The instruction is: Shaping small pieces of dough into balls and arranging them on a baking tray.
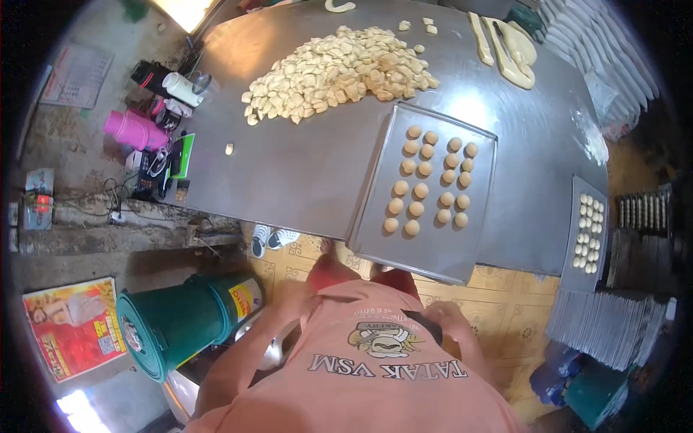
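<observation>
Watching remotely, I have both hands low in the frame, off the dough. Left hand (292, 298) is at the left edge of the pink shirt (289, 397); blurry, can't tell whether its fingers are wide or pinching cloth. Right hand (447, 317) is right at a dark thing (426, 326) against the shirt's right side; looks like contact, can't tell if the fingers close round it or what it is.

Dough balls (421, 190) sit on the metal tray (433, 256), centre-right of the frame, in two paired columns. Right pair is a row shorter, so there's bare metal at its lower end. I read the step as a pause between handling dough, tray part filled.

Doing it well, as I judge: settle the dark thing first, keep cloth and sleeves off the tray, wipe hands before touching dough. Match the existing spacing, set balls down lightly so they stay round and apart. Tray's near edge seems to overhang the table (289, 166); I'd avoid leaning on it. Loose dough pieces (339, 76) are heaped upper centre; I'd take from the near side. One stray piece (229, 149) lies left.
</observation>
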`<act>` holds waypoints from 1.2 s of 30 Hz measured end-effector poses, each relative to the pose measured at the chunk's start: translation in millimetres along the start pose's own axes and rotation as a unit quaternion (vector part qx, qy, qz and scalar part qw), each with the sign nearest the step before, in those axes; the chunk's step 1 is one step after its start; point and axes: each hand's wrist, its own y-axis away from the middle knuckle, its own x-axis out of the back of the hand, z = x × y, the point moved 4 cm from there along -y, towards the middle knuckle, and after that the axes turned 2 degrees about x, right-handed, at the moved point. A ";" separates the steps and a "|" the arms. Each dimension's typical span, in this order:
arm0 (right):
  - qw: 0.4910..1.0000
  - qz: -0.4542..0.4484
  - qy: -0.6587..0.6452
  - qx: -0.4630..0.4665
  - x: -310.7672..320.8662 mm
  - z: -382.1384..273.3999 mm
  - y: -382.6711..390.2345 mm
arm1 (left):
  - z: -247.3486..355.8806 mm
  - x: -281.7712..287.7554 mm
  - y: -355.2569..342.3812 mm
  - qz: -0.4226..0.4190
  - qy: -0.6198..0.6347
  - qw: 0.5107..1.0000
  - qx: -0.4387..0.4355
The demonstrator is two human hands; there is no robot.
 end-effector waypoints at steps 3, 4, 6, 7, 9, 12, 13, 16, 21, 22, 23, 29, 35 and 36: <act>0.997 0.063 -0.008 0.044 0.5 13.3 -9.2 | 22.7 2.7 -19.4 -0.077 -0.035 0.996 0.021; 0.995 0.085 -0.013 0.060 1.8 15.4 -11.2 | 25.0 1.7 -21.2 -0.104 -0.048 0.993 0.027; 0.994 0.094 -0.004 0.050 0.4 1.6 -14.6 | 5.8 -4.0 -5.3 -0.110 0.041 0.992 0.047; 0.994 0.097 0.002 0.041 -2.0 -9.2 -18.7 | -6.5 -11.3 10.8 -0.112 0.039 0.992 0.045; 0.994 0.103 0.015 0.024 -4.6 -21.7 -23.5 | -27.5 -19.8 38.3 -0.026 0.053 0.997 0.040; 0.992 0.088 0.077 0.037 -4.7 -22.9 -23.2 | -31.6 -8.7 27.8 -0.104 0.165 0.978 0.078; 0.990 0.080 0.109 0.045 -4.3 -24.2 -24.1 | -32.3 -4.4 21.9 -0.141 0.221 0.960 0.097; 0.978 0.091 0.169 0.076 1.2 -25.9 -21.0 | -39.5 -17.3 3.3 -0.215 0.402 0.862 0.222; 0.954 0.186 0.203 0.118 11.8 -48.7 -12.1 | -49.9 0.7 -71.7 0.003 0.380 0.912 0.152; 0.960 0.198 0.169 0.108 12.2 -60.8 -13.7 | -42.0 28.2 -96.3 0.001 0.315 0.938 0.142; 0.963 0.211 0.134 0.097 12.5 -71.5 -15.2 | -50.5 32.6 -126.4 0.019 0.341 0.929 0.140; 0.934 0.217 0.227 0.171 4.7 -121.8 -58.3 | -139.2 76.3 -332.7 0.290 0.425 0.838 0.183; 0.905 0.202 0.270 0.259 -24.5 -191.2 -106.0 | -132.0 89.6 -382.8 0.523 0.059 0.838 0.142; 0.903 0.203 0.263 0.271 -27.2 -195.2 -116.1 | -121.6 99.8 -368.0 0.513 0.114 0.848 0.067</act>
